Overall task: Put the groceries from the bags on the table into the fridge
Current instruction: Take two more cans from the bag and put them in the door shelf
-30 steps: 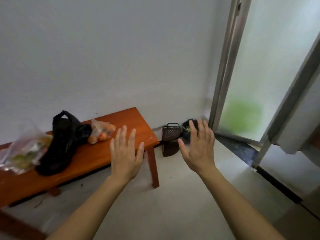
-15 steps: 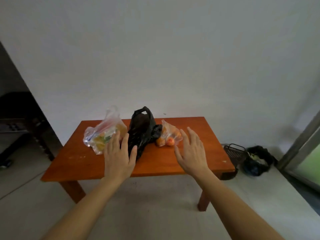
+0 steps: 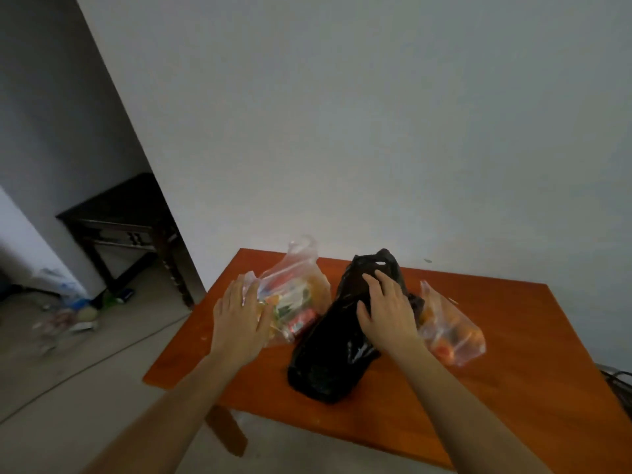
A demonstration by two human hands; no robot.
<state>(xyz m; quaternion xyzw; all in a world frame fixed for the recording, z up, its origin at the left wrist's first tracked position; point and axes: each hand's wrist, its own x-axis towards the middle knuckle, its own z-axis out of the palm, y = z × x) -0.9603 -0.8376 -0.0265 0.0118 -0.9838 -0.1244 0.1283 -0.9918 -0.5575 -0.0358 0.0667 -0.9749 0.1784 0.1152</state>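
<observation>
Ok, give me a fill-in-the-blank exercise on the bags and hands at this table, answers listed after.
1. The table holds ____ bags.
2. The middle bag is ____ in colour.
3. The right hand is over the ____ bag.
4. The left hand is at the clear bag on the ____ side of the table.

Answers: three; black; black; left

Orange table (image 3: 513, 354): left hand (image 3: 239, 319) flat against clear bag (image 3: 294, 302), right hand (image 3: 386, 309) spread over black bag (image 3: 325, 364).

Black bag (image 3: 328, 364) between clear bags on orange-brown table (image 3: 513, 388).
</observation>
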